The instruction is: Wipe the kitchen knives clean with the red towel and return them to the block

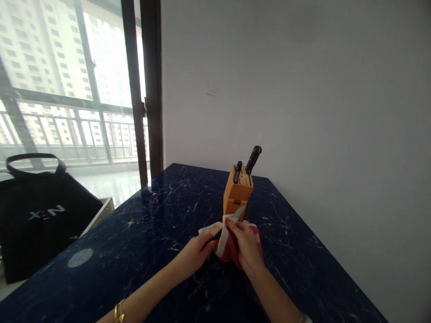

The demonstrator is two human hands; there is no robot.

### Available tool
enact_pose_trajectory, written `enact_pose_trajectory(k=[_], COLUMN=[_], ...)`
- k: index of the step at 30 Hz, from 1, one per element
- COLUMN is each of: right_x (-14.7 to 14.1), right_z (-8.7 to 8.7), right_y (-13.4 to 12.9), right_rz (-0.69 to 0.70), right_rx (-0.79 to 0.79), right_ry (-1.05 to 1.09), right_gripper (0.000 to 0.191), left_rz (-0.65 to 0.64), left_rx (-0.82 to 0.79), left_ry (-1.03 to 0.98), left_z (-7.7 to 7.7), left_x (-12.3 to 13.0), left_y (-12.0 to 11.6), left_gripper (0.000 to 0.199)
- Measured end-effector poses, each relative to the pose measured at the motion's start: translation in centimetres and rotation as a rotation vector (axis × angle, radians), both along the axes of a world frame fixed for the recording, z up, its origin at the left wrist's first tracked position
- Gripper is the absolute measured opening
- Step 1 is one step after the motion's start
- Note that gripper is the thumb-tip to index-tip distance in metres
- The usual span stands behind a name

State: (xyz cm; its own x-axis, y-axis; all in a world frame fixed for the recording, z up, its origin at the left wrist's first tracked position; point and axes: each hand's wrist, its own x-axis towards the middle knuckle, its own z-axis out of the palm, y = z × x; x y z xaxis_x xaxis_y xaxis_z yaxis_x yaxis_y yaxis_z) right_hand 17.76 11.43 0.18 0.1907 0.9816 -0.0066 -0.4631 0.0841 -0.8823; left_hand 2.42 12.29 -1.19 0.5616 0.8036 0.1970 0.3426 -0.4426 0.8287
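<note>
My left hand (198, 249) is closed round the black handle of a knife (239, 211), whose blade tip points up and to the right. A red and white cloth (230, 249) wraps over the lower part of the blade. With its fingers pinched, my right hand (245, 242) grips the cloth against the blade. Just behind the blade stands a wooden knife block (235, 197). Two black-handled tools are in its slots, one with a large curved handle (253, 159) and one with a shorter handle (237, 169).
A dark blue marbled table (158, 211) stretches under my arms to a pale wall (296, 103). A round whitish spot (80, 258) marks its left side. Beyond the left edge sits a black bag (43, 215), near a glass door with a dark frame (151, 89).
</note>
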Motion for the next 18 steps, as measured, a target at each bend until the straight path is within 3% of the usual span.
enact_pose_trajectory(k=[8,15,18], right_x=[3.0,2.6,3.5], right_z=[0.7,-0.1,0.4], right_y=[1.0,1.1,1.2], right_rz=[-0.164,-0.085,-0.142], right_rx=[-0.008,-0.031,-0.029], right_ry=[0.076,0.107,0.141], right_gripper=[0.027,0.022,0.022], left_rz=[-0.057,-0.014,-0.019], left_rx=[0.041,-0.001,0.005], left_ry=[-0.031,0.020,0.019], left_z=[0.5,0.3,0.4], left_x=[0.3,0.1,-0.1], left_y=[-0.6,-0.5,-0.4], left_gripper=[0.030,0.028,0.028])
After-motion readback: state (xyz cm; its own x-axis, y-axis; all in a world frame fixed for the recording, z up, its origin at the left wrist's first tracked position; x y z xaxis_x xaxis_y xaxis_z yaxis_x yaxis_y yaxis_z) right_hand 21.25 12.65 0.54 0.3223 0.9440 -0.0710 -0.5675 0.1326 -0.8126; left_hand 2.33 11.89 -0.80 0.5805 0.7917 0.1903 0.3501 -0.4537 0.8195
